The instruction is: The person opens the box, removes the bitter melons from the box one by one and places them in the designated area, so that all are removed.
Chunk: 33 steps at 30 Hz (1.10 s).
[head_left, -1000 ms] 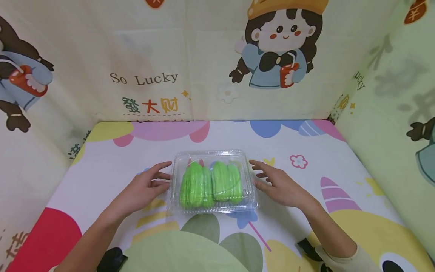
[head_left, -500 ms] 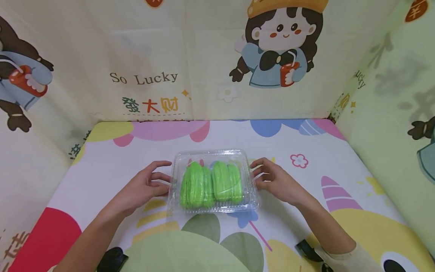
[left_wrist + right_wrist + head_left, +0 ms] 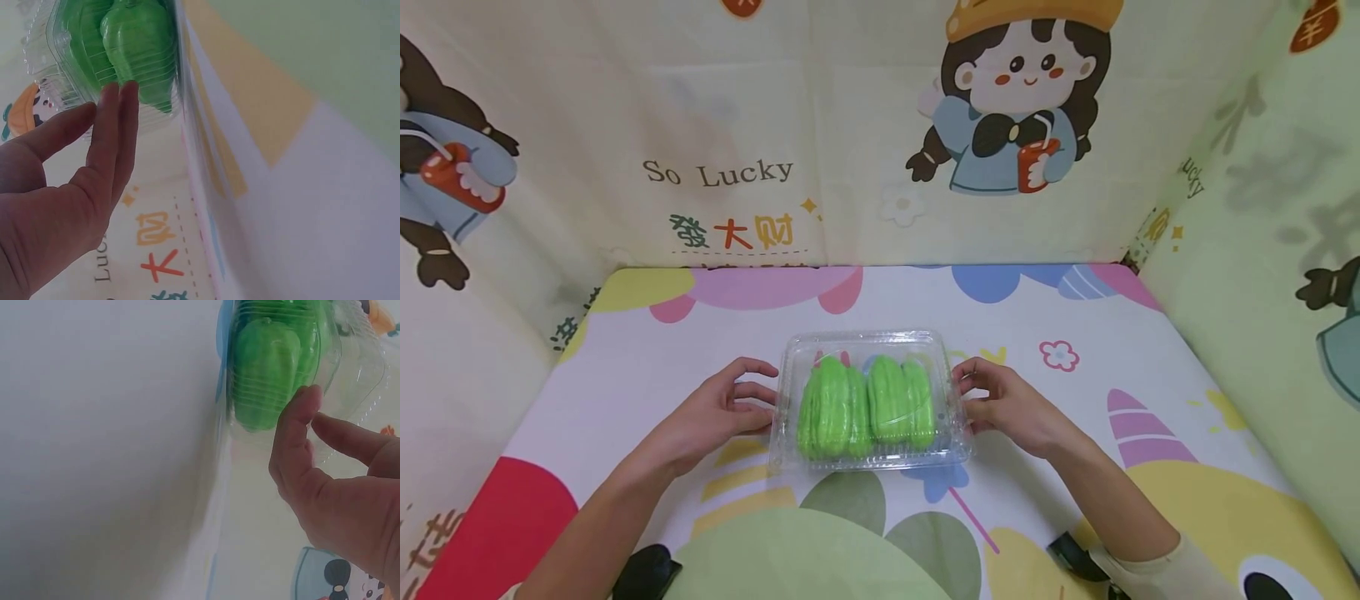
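A clear plastic clamshell box (image 3: 951, 433) sits on the patterned table, its lid down. Inside it are several bright green, ribbed pieces (image 3: 832, 404) shaped like peppers or gourds; their exact kind is hard to tell through the plastic. My left hand (image 3: 711, 417) is at the box's left side, fingers loosely extended with the tips at its wall. On the opposite side my right hand (image 3: 1018, 412) has its fingers gently bent, tips at the right wall. Both wrist views show fingertips close against the plastic; firm contact is unclear. Neither hand is wrapped around the box.
The table cover (image 3: 985, 329) bears colourful cartoon prints. Printed cloth (image 3: 865, 125) hangs as a wall behind the table and on both sides. Black straps or devices show near the left forearm (image 3: 617, 500) and at the right sleeve (image 3: 1157, 571).
My right hand has come in closer to the box's right side, and its fingers have bent more. The left hand and the box have hardly moved.
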Motion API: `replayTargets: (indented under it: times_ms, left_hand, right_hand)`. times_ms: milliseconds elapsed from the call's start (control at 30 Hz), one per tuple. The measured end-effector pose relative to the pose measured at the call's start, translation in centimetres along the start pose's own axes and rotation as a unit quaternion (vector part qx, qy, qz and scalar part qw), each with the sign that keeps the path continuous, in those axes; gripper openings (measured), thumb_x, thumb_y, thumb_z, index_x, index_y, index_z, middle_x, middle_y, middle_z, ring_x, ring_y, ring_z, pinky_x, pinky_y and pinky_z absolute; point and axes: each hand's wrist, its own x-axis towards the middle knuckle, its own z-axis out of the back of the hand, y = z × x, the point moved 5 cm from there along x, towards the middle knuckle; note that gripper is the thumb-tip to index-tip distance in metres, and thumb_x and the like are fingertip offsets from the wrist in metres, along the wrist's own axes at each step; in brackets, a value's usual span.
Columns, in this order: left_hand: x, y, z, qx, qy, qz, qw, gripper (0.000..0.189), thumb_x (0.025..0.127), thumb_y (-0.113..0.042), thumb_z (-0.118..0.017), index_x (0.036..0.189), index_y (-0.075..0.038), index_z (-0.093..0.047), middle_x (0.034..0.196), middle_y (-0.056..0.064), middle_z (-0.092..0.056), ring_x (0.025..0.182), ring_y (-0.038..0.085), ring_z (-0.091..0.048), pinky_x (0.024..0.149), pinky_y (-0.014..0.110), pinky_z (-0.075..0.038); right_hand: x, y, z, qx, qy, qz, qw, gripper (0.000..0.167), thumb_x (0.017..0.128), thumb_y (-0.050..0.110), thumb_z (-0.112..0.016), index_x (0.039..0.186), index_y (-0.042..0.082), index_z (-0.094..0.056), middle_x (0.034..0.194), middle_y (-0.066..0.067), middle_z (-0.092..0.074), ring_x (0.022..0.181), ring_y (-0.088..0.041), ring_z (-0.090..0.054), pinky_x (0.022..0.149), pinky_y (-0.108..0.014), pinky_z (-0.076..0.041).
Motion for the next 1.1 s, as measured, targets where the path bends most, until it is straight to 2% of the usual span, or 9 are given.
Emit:
replayTargets:
  times_ms: [467, 800, 1100]
  left_hand:
    - [0.00, 0.07, -0.06, 0.000, 0.018, -0.009, 0.9998, 0.065, 0.098, -0.004, -0.069, 0.154, -0.006, -0.036, 0.127, 0.026, -0.062, 0.100, 0.023, -0.073, 0.091, 0.037, -0.061]
    - [0.00, 0.07, 0.10, 0.002, 0.011, -0.001, 0.9999, 0.069, 0.098, -0.006, -0.071, 0.156, -0.009, -0.032, 0.129, 0.025, -0.063, 0.098, 0.023, -0.074, 0.090, 0.030, -0.060]
    - [0.02, 0.24, -0.08, -0.001, 0.002, 0.010, 0.9999, 0.063, 0.098, -0.004, -0.070, 0.150, -0.004, -0.035, 0.131, 0.027, -0.062, 0.097, 0.022, -0.074, 0.089, 0.033, -0.061]
  right_hand:
    - [-0.06, -0.02, -0.15, 0.007, 0.001, -0.008, 0.9999, 0.036, 0.092, -0.008, -0.051, 0.128, -0.005, -0.049, 0.112, -0.017, -0.055, 0.088, -0.024, -0.063, 0.075, -0.040, -0.063]
    - [-0.04, 0.27, -0.39, 0.016, -0.008, -0.007, 0.9998, 0.037, 0.091, -0.010, -0.051, 0.128, -0.008, -0.048, 0.112, -0.019, -0.054, 0.086, -0.024, -0.062, 0.074, -0.039, -0.064]
    - [-0.09, 0.07, -0.47, 0.020, -0.010, -0.006, 0.9997, 0.039, 0.089, -0.012, -0.050, 0.128, -0.009, -0.047, 0.113, -0.020, -0.054, 0.087, -0.024, -0.062, 0.074, -0.040, -0.064]
